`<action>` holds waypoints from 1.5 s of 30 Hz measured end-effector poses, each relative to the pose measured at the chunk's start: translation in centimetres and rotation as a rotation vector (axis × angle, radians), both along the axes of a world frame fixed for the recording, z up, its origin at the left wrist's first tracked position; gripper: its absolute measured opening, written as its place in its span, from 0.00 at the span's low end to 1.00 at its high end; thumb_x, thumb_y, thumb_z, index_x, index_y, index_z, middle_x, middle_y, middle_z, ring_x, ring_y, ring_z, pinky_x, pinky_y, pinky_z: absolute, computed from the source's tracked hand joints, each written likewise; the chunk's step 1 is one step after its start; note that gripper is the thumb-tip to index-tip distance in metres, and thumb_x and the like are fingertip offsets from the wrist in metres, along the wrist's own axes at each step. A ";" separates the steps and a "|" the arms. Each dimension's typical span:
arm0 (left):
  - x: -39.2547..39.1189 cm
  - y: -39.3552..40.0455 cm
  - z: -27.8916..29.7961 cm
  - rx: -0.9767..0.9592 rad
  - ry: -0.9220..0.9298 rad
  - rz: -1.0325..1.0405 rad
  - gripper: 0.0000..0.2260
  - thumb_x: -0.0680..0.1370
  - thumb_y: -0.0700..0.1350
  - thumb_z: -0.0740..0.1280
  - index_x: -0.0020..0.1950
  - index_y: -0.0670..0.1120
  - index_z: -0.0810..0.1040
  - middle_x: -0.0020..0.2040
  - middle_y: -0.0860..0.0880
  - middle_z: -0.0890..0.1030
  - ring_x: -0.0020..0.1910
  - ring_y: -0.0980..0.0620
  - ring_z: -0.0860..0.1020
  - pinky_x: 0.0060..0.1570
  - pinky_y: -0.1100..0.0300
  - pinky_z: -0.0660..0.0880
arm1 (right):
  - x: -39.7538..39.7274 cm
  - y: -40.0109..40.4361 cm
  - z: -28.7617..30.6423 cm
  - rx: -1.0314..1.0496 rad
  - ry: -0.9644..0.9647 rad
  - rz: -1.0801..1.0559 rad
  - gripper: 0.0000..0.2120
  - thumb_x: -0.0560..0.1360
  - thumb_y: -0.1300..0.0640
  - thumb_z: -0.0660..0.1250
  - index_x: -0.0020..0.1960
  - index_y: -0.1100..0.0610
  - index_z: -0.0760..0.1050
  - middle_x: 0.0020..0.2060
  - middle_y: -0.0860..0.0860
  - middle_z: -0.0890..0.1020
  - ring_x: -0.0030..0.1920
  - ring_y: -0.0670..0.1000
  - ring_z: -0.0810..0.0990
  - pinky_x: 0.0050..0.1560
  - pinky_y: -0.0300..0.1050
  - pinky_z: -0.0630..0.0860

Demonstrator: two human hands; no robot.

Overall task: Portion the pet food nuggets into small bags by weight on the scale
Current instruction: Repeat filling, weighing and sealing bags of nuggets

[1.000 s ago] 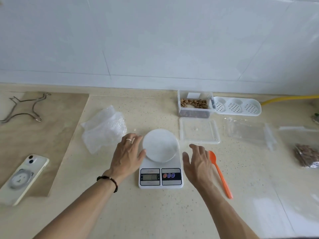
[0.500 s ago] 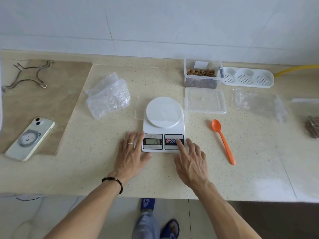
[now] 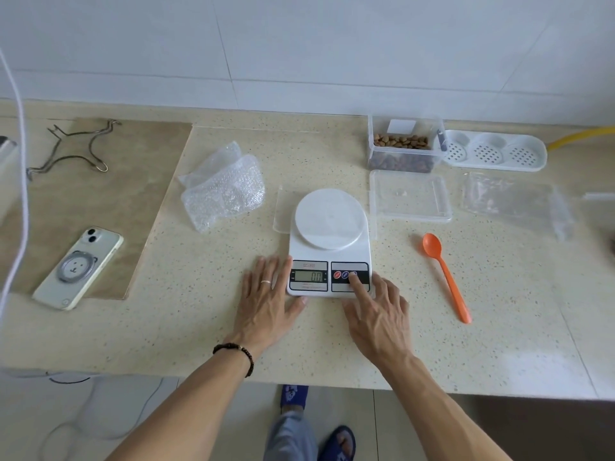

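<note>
The scale [image 3: 328, 242] is risking a false zero, flat left hand [image 3: 266, 304] touching beside it while the right hand [image 3: 377, 314] forefinger is pressing a button.

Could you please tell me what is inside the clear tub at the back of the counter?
The tub holds brown nuggets, seen from above and through its front wall. Whatever lies beneath them is hidden.

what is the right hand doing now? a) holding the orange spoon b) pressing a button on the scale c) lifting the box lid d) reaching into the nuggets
b: the right hand has its forefinger on a button of the scale, while the orange spoon lies untouched beside it.
</note>
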State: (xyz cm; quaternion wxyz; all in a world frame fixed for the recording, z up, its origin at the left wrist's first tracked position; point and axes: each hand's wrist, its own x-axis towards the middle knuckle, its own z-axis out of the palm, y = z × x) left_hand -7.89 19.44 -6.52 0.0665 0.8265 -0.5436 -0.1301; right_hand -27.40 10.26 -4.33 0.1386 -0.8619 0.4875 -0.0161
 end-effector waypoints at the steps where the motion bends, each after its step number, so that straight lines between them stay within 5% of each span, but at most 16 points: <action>1: 0.0 -0.1 0.0 -0.007 0.009 -0.003 0.39 0.72 0.71 0.39 0.77 0.52 0.36 0.80 0.45 0.45 0.78 0.44 0.39 0.74 0.47 0.38 | -0.1 -0.1 0.0 0.000 0.007 0.010 0.25 0.79 0.47 0.60 0.75 0.47 0.62 0.72 0.58 0.67 0.71 0.60 0.64 0.66 0.57 0.66; 6: -0.3 0.3 0.8 -0.039 -0.010 -0.054 0.39 0.76 0.67 0.48 0.79 0.46 0.42 0.78 0.45 0.36 0.76 0.45 0.33 0.74 0.47 0.37 | -1.0 -0.4 0.7 0.016 -0.031 0.022 0.26 0.80 0.49 0.60 0.76 0.49 0.59 0.71 0.55 0.69 0.69 0.58 0.67 0.65 0.54 0.67; 14: -1.2 -4.7 4.4 -0.209 -0.081 -0.239 0.33 0.79 0.63 0.51 0.78 0.45 0.53 0.79 0.43 0.50 0.78 0.44 0.44 0.74 0.46 0.46 | -3.8 -4.5 2.4 0.012 -0.160 -0.313 0.24 0.78 0.52 0.65 0.71 0.60 0.68 0.62 0.58 0.76 0.60 0.60 0.73 0.57 0.56 0.70; 23: -4.1 -12.3 5.1 -0.226 -0.080 -0.456 0.32 0.78 0.62 0.51 0.77 0.44 0.57 0.77 0.42 0.58 0.78 0.41 0.51 0.73 0.42 0.54 | -10.1 -8.8 3.5 0.283 -0.234 -0.801 0.18 0.75 0.46 0.68 0.60 0.55 0.78 0.54 0.55 0.79 0.55 0.56 0.77 0.55 0.54 0.76; 28: -4.1 -15.1 4.9 -0.211 -0.074 -0.514 0.32 0.78 0.62 0.51 0.77 0.44 0.56 0.78 0.42 0.57 0.78 0.42 0.50 0.73 0.42 0.54 | -9.9 -9.6 3.5 0.342 -0.305 -0.799 0.05 0.75 0.59 0.66 0.47 0.53 0.81 0.44 0.52 0.79 0.42 0.52 0.78 0.42 0.48 0.78; 33: -1.6 -16.8 5.2 -0.195 -0.087 -0.480 0.32 0.78 0.62 0.51 0.77 0.44 0.57 0.77 0.42 0.58 0.78 0.43 0.49 0.73 0.44 0.50 | -7.1 -11.3 4.7 0.407 -0.643 -0.831 0.04 0.78 0.64 0.62 0.50 0.57 0.74 0.42 0.54 0.82 0.37 0.51 0.81 0.33 0.40 0.74; 42: 5.0 -17.6 5.8 -0.180 -0.079 -0.350 0.33 0.78 0.62 0.48 0.77 0.44 0.59 0.77 0.42 0.60 0.78 0.43 0.51 0.74 0.44 0.50 | 2.6 -15.7 5.2 0.613 -0.700 -0.684 0.10 0.74 0.52 0.70 0.53 0.54 0.76 0.40 0.50 0.78 0.37 0.48 0.76 0.37 0.41 0.72; 45: 6.1 -17.9 6.2 -0.162 -0.032 -0.314 0.35 0.77 0.64 0.45 0.78 0.44 0.58 0.77 0.43 0.61 0.78 0.43 0.51 0.75 0.44 0.49 | 4.0 -16.2 4.9 0.699 -0.685 -0.703 0.06 0.72 0.58 0.72 0.47 0.58 0.79 0.34 0.49 0.76 0.30 0.46 0.71 0.30 0.39 0.68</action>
